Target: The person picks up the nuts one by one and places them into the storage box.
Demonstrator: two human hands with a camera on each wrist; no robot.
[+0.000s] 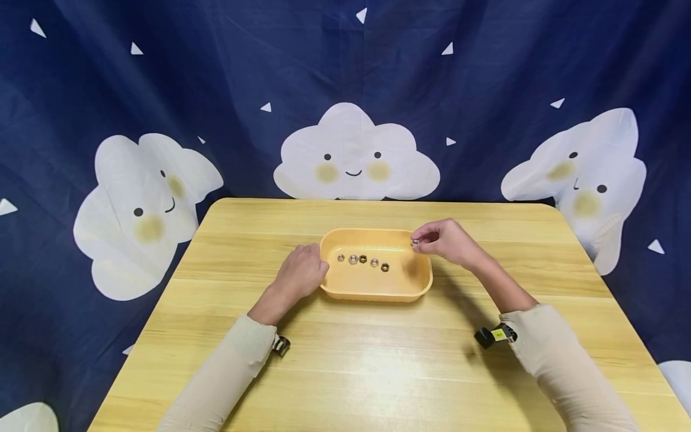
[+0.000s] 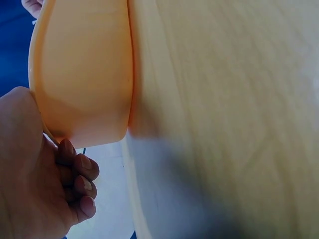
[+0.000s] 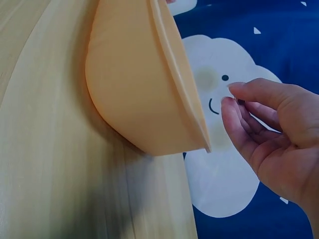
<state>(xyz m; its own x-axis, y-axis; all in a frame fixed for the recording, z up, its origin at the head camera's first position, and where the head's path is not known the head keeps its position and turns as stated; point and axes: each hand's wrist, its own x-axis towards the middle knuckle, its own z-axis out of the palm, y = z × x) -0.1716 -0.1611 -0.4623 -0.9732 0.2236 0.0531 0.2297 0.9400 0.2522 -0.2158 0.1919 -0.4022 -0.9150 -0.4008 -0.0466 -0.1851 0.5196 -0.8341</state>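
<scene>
An orange-yellow plastic tray point(image 1: 372, 285) sits on the table, with several metal hex nuts in an uneven row across its floor, among them a silver nut point(image 1: 353, 260) and a darker one point(image 1: 385, 267). At the tray's left end, my left hand point(image 1: 299, 270) grips the rim; the left wrist view shows its fingers point(image 2: 84, 186) curled below the edge. Over the right end, my right hand point(image 1: 448, 243) pinches a small silver nut point(image 1: 414, 242) between thumb and fingertips. From the right wrist, this hand point(image 3: 284, 129) appears above the rim, the nut mostly hidden by the fingers.
The wooden table point(image 1: 345, 360) extends on every side of the tray. Behind it hangs a dark blue curtain point(image 1: 237, 72) with white clouds and small triangles. Black straps with devices point(image 1: 493, 336) are worn at both wrists.
</scene>
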